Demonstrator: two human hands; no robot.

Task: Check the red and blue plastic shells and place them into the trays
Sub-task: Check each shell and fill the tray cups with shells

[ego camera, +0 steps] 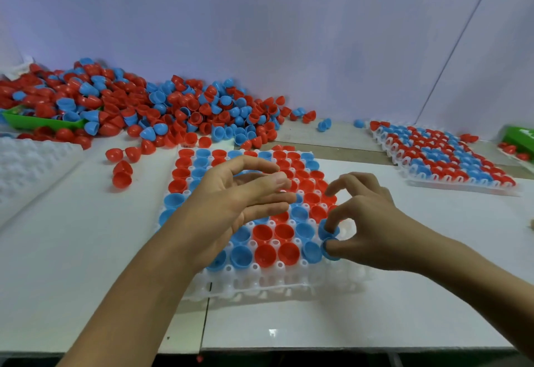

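Observation:
A white plastic tray (277,285) lies in front of me, most of its cups filled with red and blue half shells; its nearest rows are bare. My right hand (367,222) is at the tray's right edge, thumb and fingers pinching blue shells (329,239). My left hand (237,202) hovers over the tray's middle with fingers spread and nothing visible in it. A large pile of red and blue shells (150,106) spreads across the back left of the table.
A second, filled tray (442,152) sits at the back right. A green bin (34,121) is half buried in the pile at far left, another green box (520,135) at far right. White stacked trays (31,164) lie left. Loose red shells (122,170) lie beside the tray.

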